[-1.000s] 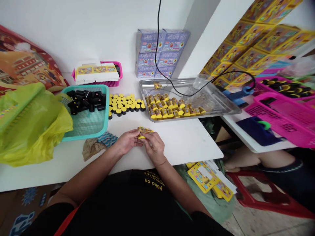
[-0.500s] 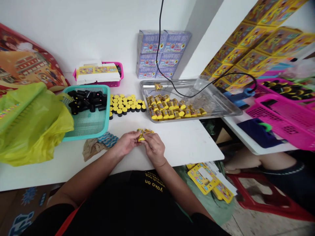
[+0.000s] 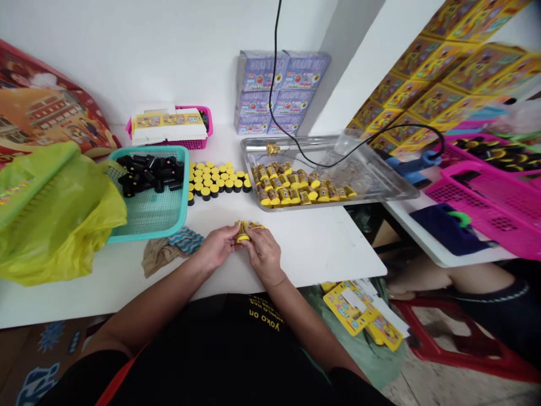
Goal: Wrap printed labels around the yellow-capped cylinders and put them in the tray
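Over the front of the white table, my left hand [image 3: 220, 245] and my right hand [image 3: 264, 251] meet around one small yellow-capped canister [image 3: 242, 232] in a printed gold wrapper. Fingers of both hands are closed on it, with its yellow end toward me. Another bit of yellow printed wrapping [image 3: 256, 226] shows above my right fingers; its shape is partly hidden. Beyond my hands, several black canisters with yellow lids [image 3: 210, 181] stand grouped on the table. Similar wrapped canisters [image 3: 291, 183] lie in a metal tray [image 3: 372, 195] to their right.
A teal basket [image 3: 145, 225] of black canisters [image 3: 151, 171] stands left, beside a yellow plastic bag [image 3: 63, 220]. A crumpled cloth [image 3: 163, 254] lies near my left forearm. A black cable [image 3: 273, 73] hangs across the tray. Another person's leg [image 3: 456, 274] is at right.
Both hands stay in nearly the same place. The canister between my fingers has turned slightly, and more of its printed side shows now. The view has shifted a little.
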Available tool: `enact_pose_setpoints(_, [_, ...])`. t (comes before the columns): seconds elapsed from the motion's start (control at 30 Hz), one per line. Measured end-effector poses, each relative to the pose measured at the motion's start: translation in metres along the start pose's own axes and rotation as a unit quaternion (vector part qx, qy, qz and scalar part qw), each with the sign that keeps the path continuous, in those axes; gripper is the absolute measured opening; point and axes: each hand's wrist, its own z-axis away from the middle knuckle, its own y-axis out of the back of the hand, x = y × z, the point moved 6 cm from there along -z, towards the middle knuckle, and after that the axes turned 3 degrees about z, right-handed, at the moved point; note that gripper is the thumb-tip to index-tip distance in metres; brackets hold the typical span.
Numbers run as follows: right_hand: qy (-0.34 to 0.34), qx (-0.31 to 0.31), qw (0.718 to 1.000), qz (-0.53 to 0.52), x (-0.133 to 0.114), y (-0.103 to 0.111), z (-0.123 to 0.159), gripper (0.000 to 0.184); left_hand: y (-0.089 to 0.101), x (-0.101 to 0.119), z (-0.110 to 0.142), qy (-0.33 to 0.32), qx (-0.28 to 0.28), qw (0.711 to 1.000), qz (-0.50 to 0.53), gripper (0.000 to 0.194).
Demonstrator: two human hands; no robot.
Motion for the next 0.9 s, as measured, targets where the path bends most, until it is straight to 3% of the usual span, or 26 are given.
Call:
enact_pose_setpoints(0.23, [0.001,0.024,0.999,-0.034,0.001,0.005,-0.002,0.019,-0.003,-0.003,0.005,-0.005,0.027,0.999,-0.016,0.026])
enact_pose_setpoints(0.63, [-0.047,0.019,0.996,-0.069,0.010,0.003,0.002,0.009,-0.005,-0.006,0.003,0.002,-0.002,0.998,-0.058,0.026])
enact_pose_setpoints(0.77, [-0.080,-0.012,0.991,-0.107,0.012,0.001,0.000,0.016,-0.007,-0.005,0.003,-0.004,-0.026,0.997,-0.067,0.034])
enact_pose_setpoints(0.9, [-0.066,-0.061,0.987,-0.134,0.007,-0.003,-0.003,0.019,-0.007,-0.003,0.003,-0.024,-0.042,0.992,-0.116,0.041])
